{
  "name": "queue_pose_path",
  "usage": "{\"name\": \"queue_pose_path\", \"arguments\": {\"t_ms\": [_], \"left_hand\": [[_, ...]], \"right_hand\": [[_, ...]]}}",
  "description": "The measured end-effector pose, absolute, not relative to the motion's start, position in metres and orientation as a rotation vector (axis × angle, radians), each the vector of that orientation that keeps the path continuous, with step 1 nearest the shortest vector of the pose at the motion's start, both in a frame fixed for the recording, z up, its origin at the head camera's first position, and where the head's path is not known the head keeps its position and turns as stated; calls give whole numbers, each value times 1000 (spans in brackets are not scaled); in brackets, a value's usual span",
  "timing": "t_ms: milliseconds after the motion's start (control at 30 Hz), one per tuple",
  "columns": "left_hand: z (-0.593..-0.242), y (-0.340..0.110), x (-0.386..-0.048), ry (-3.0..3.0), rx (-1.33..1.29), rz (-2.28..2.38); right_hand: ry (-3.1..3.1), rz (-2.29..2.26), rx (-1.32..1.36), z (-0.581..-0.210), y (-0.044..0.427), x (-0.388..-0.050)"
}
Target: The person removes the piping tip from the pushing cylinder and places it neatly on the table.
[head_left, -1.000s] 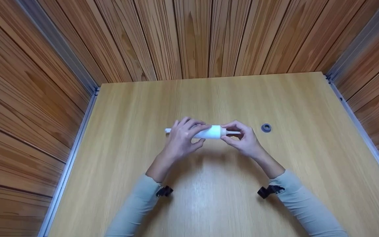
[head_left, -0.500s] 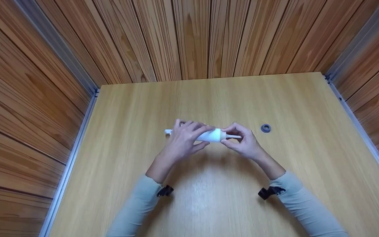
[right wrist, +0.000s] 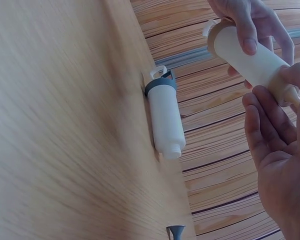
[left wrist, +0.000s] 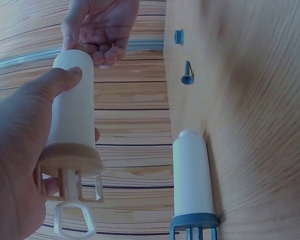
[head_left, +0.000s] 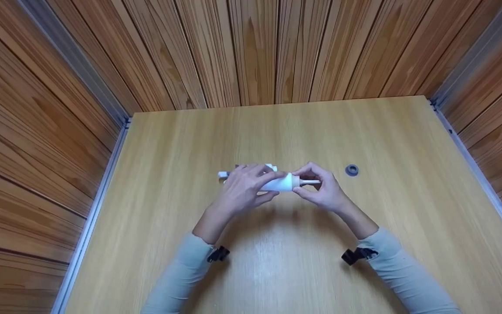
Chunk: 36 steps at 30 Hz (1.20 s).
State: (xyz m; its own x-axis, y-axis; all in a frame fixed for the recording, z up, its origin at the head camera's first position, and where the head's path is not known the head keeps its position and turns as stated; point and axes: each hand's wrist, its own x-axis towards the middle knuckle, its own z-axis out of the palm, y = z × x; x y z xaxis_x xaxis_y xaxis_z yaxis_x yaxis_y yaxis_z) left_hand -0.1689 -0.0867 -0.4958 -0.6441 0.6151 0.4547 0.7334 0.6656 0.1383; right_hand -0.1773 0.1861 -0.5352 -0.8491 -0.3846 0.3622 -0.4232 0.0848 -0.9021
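A white icing syringe (head_left: 280, 183) with a beige collar is held level above the table by both hands. My left hand (head_left: 243, 186) grips its barrel, thumb along the side in the left wrist view, where the looped plunger handle (left wrist: 76, 220) sticks out below. My right hand (head_left: 324, 186) pinches the nozzle end (right wrist: 285, 90) between thumb and fingers; a thin pale nozzle (head_left: 310, 182) points right. A second white syringe with a grey-blue collar (right wrist: 167, 120) lies on the table, mostly hidden behind my left hand in the head view.
A grey-blue ring (head_left: 351, 170) lies on the wooden table (head_left: 190, 144) right of my hands. A small grey-blue nozzle (left wrist: 187, 75) lies between ring and second syringe. Wood-plank walls (head_left: 255, 52) with metal rails (head_left: 89, 218) surround the table.
The held syringe and my left hand have shifted slightly toward me, bringing the second syringe's tip into sight behind them. The right hand keeps its pinch at the nozzle end, moving slightly nearer.
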Motion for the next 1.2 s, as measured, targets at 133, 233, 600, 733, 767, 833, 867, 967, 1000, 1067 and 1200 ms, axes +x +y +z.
{"name": "queue_pose_path", "arguments": {"t_ms": [133,233,600,733,767,833,867,967,1000,1067,1200], "left_hand": [[-496,-86,-169,-2518,-1064,-425],[-496,-85,-167,-2533,-1065,-409],[-488,-88,-162,-2526,-1108,-379],[-488,-88,-162,-2474,-1140,-385],[-487,-88,-162,-2465,-1147,-390],[-487,-88,-161,-2459,-1157,-397],[-487,-89,-161,-2463,-1158,-401],[-485,-88,-161,-2488,-1165,-423],[-485,-88,-161,-2498,-1167,-430],[-484,-88,-161,-2518,-1169,-444],[-484,-88,-161,-2549,-1176,-474]], "right_hand": [[-2265,1944,878,-535,186,-178],[-2234,1968,913,-536,185,-178],[-2119,2009,1107,-532,183,-176],[-2096,2014,1131,-532,183,-175],[-2094,2014,1137,-532,182,-175],[-2094,2008,1146,-531,182,-174],[-2094,2002,1153,-531,182,-174],[-2089,1989,1172,-530,182,-173],[-2086,1985,1176,-530,182,-173],[-2082,1981,1179,-530,182,-173],[-2089,1969,1165,-529,183,-172]]}}
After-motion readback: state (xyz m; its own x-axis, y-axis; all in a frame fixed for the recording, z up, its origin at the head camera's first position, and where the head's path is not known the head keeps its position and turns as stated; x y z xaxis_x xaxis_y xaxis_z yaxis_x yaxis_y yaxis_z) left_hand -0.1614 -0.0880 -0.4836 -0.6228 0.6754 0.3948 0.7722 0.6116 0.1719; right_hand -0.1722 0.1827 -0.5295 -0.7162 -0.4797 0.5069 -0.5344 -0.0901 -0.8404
